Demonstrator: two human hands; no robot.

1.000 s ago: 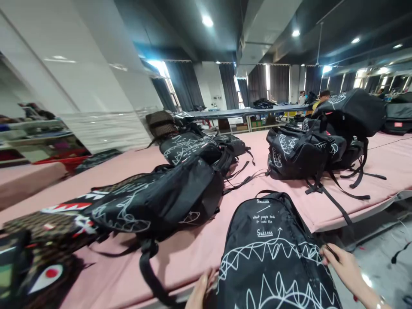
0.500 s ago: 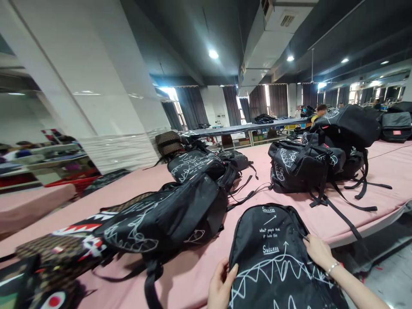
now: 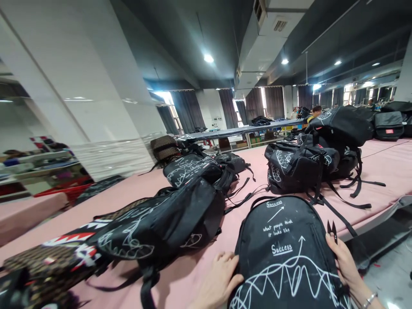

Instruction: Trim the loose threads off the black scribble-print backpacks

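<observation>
A black backpack (image 3: pixel 286 231) with white hand-drawn zigzags, arrows and the word "Success" stands in front of me at the table's near edge. My left hand (image 3: pixel 217 274) grips its left side, thumb toward the front panel and fingers along the edge. In my right hand (image 3: pixel 343 257) is a pair of thread snips (image 3: pixel 332 229), dark blades pointing up beside the bag's right edge. That hand is closed around the snips and rests close against the bag's right side; its lower fingers are partly hidden.
Black backpacks (image 3: pixel 167 219) lie on the pink-covered table (image 3: pixel 247 171) to the left, next to a brown checkered bag (image 3: pixel 41 262). More black backpacks (image 3: pixel 296 167) with trailing straps are piled at the right. A white pillar (image 3: pixel 106 98) rises behind the table's left side.
The backpack has turned and tilted more upright, facing me more squarely. My right hand has moved right to the bag's outer side, and the snips' blades now point up. My left hand has shifted slightly.
</observation>
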